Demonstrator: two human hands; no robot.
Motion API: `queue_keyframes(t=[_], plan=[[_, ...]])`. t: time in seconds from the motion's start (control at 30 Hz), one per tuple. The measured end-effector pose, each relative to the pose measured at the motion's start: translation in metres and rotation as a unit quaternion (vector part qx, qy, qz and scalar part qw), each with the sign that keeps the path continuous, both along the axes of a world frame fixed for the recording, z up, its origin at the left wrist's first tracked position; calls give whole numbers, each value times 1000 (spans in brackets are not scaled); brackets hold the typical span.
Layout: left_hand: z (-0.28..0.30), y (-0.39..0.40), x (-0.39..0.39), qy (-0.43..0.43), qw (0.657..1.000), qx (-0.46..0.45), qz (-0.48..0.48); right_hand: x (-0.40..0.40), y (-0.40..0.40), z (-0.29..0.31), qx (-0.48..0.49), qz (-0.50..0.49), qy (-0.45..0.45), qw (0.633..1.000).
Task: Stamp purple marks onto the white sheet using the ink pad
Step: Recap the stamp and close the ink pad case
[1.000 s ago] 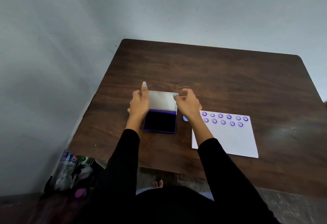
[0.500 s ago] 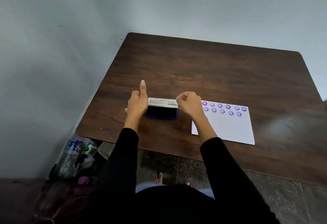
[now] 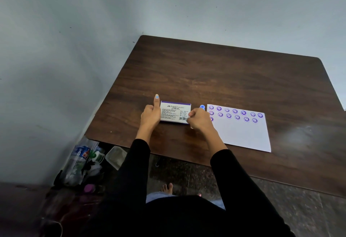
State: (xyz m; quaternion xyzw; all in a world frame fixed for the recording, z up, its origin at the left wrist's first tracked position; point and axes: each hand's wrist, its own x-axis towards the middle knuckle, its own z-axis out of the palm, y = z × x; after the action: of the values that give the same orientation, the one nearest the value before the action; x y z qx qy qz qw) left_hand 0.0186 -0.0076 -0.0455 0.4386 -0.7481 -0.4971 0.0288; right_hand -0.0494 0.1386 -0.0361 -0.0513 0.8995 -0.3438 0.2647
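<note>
The ink pad (image 3: 175, 112) lies closed on the brown table (image 3: 224, 75), its white labelled lid facing up. My left hand (image 3: 150, 115) holds its left side, one finger stretched along the edge. My right hand (image 3: 199, 119) pinches the lid's front right corner. A small blue stamp (image 3: 202, 107) stands between the pad and the white sheet (image 3: 241, 133). The sheet lies to the right and carries several purple smiley marks in rows along its far edge.
Left of the table a grey wall stands close. Below the table's near left corner the floor holds plastic bottles (image 3: 78, 162), a small container (image 3: 116, 157) and other clutter. My bare feet (image 3: 167, 188) show under the table edge.
The ink pad's lid has swung down from upright to fully closed under both hands. The camera view has shifted so the table sits further right.
</note>
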Motion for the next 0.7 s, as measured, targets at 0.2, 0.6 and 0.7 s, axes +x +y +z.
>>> queue_keyframes(t=[0.2, 0.6, 0.7], plan=[[-4, 1, -1, 12, 1000, 12, -9, 2, -2, -2, -2, -4, -13, 1000], [-5, 2, -11, -11, 1000, 5, -2, -12, 5, 2, 50, -8, -32, 998], [-6, -2, -13, -24, 1000, -4, 4, -23, 19, 10, 74, -60, 20, 995]])
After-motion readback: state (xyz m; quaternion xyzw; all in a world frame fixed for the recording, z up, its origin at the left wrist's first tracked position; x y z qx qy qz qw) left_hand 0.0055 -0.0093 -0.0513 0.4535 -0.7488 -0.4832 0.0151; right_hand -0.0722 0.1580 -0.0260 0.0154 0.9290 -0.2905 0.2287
